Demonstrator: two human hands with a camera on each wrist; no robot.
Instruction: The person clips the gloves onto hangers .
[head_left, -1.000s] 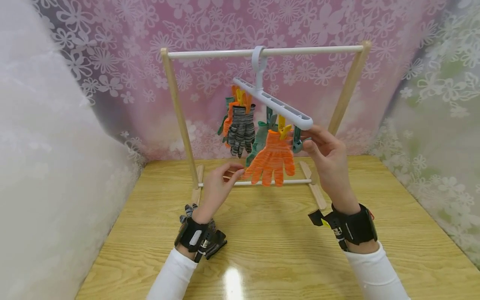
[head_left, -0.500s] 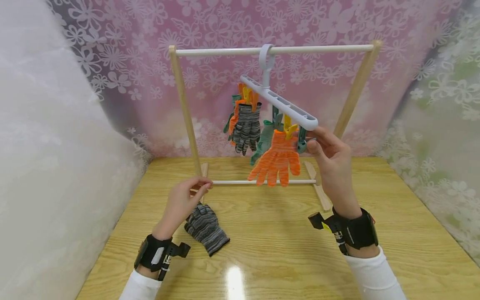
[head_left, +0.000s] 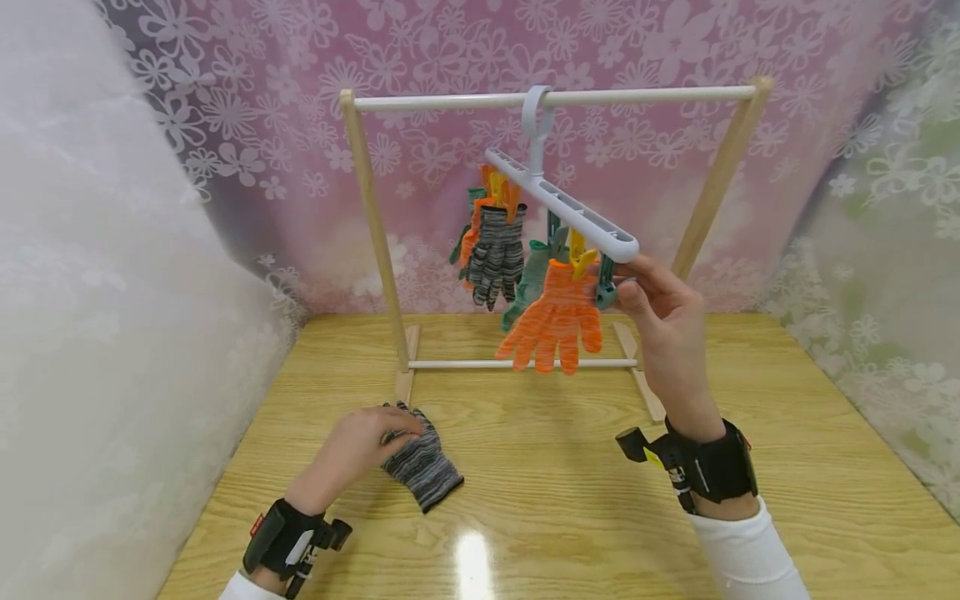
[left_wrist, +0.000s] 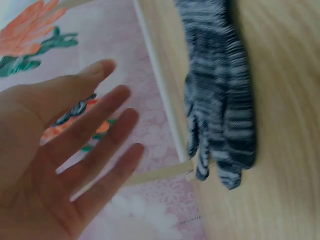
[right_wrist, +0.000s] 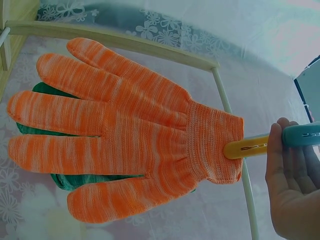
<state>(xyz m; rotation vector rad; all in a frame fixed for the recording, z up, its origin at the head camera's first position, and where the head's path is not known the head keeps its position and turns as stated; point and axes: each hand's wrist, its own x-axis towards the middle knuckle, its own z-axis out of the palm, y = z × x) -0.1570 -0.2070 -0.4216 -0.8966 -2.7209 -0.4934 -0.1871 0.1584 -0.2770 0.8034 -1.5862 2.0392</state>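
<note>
Pinching teal clip (head_left: 604,287), right hand (head_left: 663,321); left hand (head_left: 356,446) seemingly touching grey glove (head_left: 422,460).

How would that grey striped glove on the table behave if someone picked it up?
The grey striped glove would probably flop and droop: it is knitted and lies flat and limp on the table. It looks light, like the orange glove that a single peg holds. It is unlikely to slip or roll.

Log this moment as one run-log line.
left hand: open, touching grey striped glove on table | right hand: pinching teal clip on hanger | orange glove: hanging
</note>
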